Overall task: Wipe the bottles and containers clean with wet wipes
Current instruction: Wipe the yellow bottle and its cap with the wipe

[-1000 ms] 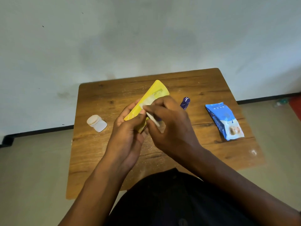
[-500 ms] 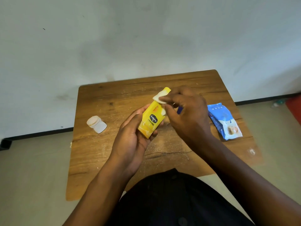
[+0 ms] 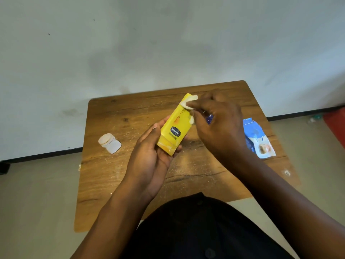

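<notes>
Above the wooden table [image 3: 119,176], I am gripping the yellow bottle [image 3: 175,126] by its lower end in my left hand [image 3: 149,156], fingers curled round it, while my right hand [image 3: 216,124] is pinching a folded wet wipe [image 3: 189,102] against the far end. Step in hand: wiping this bottle. Next move probably calls for turning it to unwiped faces; white jar [image 3: 109,143] and wipes packet [image 3: 258,139] are lying untouched on the table.

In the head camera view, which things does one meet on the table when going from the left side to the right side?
small white jar → left hand → yellow Vaseline bottle → right hand, pressing a white wet wipe on the bottle → blue wet wipes pack
</notes>
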`<state>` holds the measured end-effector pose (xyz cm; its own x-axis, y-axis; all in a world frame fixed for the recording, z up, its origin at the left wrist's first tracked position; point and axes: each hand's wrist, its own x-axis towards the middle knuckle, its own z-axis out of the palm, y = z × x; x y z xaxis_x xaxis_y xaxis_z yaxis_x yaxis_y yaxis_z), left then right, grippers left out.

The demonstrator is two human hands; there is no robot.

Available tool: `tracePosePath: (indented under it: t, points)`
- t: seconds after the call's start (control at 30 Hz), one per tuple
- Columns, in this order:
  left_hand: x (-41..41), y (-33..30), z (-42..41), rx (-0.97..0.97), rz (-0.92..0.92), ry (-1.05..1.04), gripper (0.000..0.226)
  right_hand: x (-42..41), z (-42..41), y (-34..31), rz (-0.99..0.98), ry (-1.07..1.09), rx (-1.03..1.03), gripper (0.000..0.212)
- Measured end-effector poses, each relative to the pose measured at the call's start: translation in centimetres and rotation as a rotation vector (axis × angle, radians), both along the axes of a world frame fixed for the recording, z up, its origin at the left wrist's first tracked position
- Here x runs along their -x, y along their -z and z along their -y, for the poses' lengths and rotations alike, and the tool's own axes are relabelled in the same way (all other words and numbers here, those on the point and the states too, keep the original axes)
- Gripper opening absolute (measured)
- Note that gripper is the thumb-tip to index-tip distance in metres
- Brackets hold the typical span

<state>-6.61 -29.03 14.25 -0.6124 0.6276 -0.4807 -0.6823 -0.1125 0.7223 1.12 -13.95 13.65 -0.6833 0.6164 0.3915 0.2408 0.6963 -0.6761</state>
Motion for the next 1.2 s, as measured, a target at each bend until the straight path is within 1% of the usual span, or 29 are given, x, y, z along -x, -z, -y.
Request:
tracePosePath:
  t: [0.07, 0.17, 0.23, 0.27, 0.3, 0.37, 0.43, 0.5, 0.57, 0.67, 0.73, 0.77, 0.87, 0.93, 1.0, 1.13, 1.2]
  points:
    - [0.0, -0.2, -0.1, -0.021, 0.050, -0.034, 0.043, -0.1, 1.9, -0.1, 0.025, -0.096, -0.052, 0.024]
    - [0.4, -0.4, 0.0, -0.061, 0.142, -0.093, 0.047, -0.5, 4.9, 0.2, 0.062, -0.316, -0.164, 0.026]
    - [0.8, -0.4, 0.1, -0.087, 0.220, -0.121, 0.050, -0.9, 5.3, 0.6, 0.087, -0.436, -0.207, 0.028]
    - [1.0, -0.3, 0.2, -0.095, 0.241, -0.124, 0.051, -1.1, 5.0, 0.7, 0.088, -0.454, -0.226, 0.027]
    - [1.1, -0.2, 0.2, -0.096, 0.243, -0.121, 0.051, -1.3, 4.7, 0.9, 0.082, -0.442, -0.239, 0.026]
    - [1.3, -0.1, 0.2, -0.077, 0.213, -0.119, 0.048, -1.5, 3.7, 1.1, 0.055, -0.349, -0.246, 0.025]
    - [1.2, -0.2, 0.2, -0.046, 0.181, -0.103, 0.047, -1.5, 2.5, 1.3, 0.031, -0.214, -0.214, 0.026]
    - [1.1, -0.4, 0.1, -0.032, 0.179, -0.088, 0.048, -1.3, 1.6, 1.3, 0.015, -0.132, -0.175, 0.027]
    - [1.2, -0.4, 0.1, -0.042, 0.197, -0.094, 0.048, -1.3, 2.0, 1.3, 0.015, -0.147, -0.176, 0.026]
    - [1.4, -0.5, 0.2, -0.073, 0.234, -0.099, 0.051, -1.9, 3.8, 1.4, 0.031, -0.316, -0.247, 0.025]
    - [1.5, -0.5, 0.3, -0.076, 0.248, -0.074, 0.054, -2.2, 3.8, 1.5, 0.053, -0.359, -0.294, 0.024]
    - [1.5, -0.5, 0.3, -0.064, 0.241, -0.070, 0.053, -2.2, 3.3, 1.5, 0.047, -0.331, -0.297, 0.024]
    - [1.3, -0.5, 0.2, -0.017, 0.208, -0.057, 0.050, -1.6, 1.4, 1.2, -0.015, -0.135, -0.268, 0.026]
    - [1.1, -0.6, 0.0, -0.007, 0.194, -0.045, 0.051, -1.4, 0.9, 1.1, -0.029, -0.065, -0.247, 0.027]
    - [1.1, -0.6, 0.0, -0.016, 0.191, -0.054, 0.050, -1.5, 1.6, 1.2, -0.019, -0.102, -0.257, 0.025]
    - [1.0, -0.5, 0.3, -0.037, 0.213, -0.039, 0.055, -2.5, 4.0, 1.7, 0.041, -0.357, -0.320, 0.022]
    - [0.9, -0.6, 0.3, -0.029, 0.177, -0.047, 0.054, -2.4, 3.4, 1.7, 0.055, -0.368, -0.334, 0.021]
